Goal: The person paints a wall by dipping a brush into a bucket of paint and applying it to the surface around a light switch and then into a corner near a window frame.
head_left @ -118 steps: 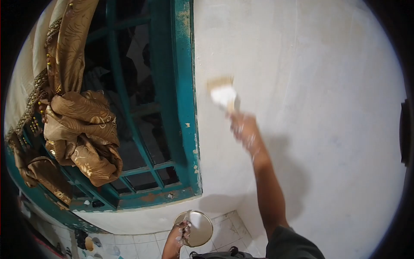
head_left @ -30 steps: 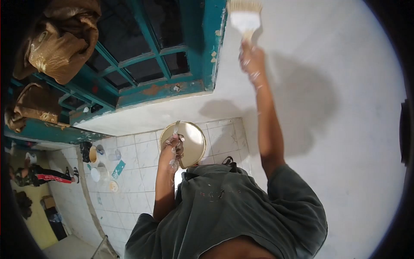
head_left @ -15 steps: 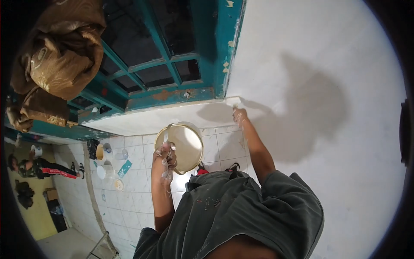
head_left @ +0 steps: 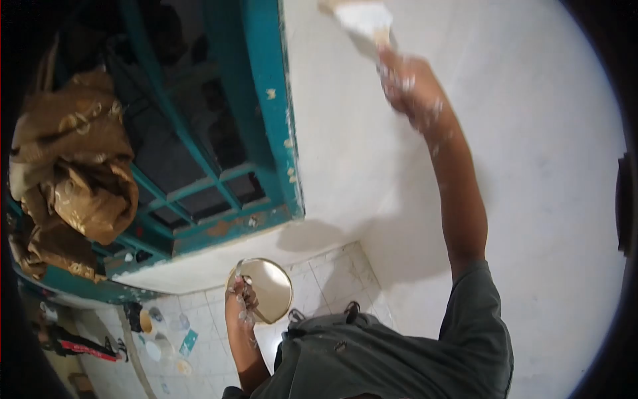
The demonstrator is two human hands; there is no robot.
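My right hand (head_left: 409,90), specked with white, is raised high against the white wall (head_left: 531,133), its fingers closed round the handle of a brush (head_left: 364,18). The brush's wide head is white and lies at or close to the wall; contact is hard to tell. Low down, my left hand (head_left: 242,297) grips the rim or handle of a round bucket (head_left: 272,289), pale inside. White smears cover that hand too.
A teal window frame (head_left: 266,106) with chipped edges stands left of the brush. Bundled brown curtain (head_left: 86,173) hangs at far left. Tubs (head_left: 154,349) and a teal scrap (head_left: 189,342) lie on the tiled floor (head_left: 219,332). Another person (head_left: 83,346) is at lower left.
My right hand has moved with the brush from the window's lower corner to high on the wall. The view has shifted upward; my left hand still holds the bucket.
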